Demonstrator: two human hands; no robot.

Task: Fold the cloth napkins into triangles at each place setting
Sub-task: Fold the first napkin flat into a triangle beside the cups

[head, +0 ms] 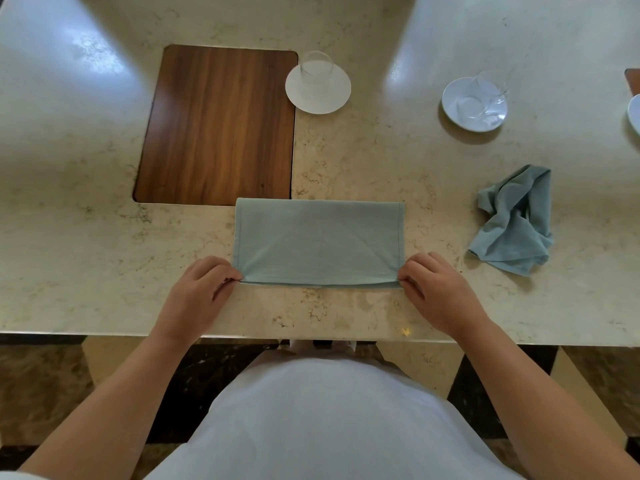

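A pale blue-green cloth napkin [318, 240] lies flat on the marble table, folded in half into a rectangle with the open edges toward me. My left hand [197, 292] pinches its near left corner. My right hand [436, 289] pinches the near right corner. A second napkin [516, 223] of the same colour lies crumpled on the table to the right, apart from both hands.
A wooden placemat [218, 126] lies behind the folded napkin to the left. A white saucer [329, 98] bears an upturned glass [316, 69]; another saucer [453, 109] with a glass [485, 95] stands at the right. The table's near edge [104, 332] runs just below my hands.
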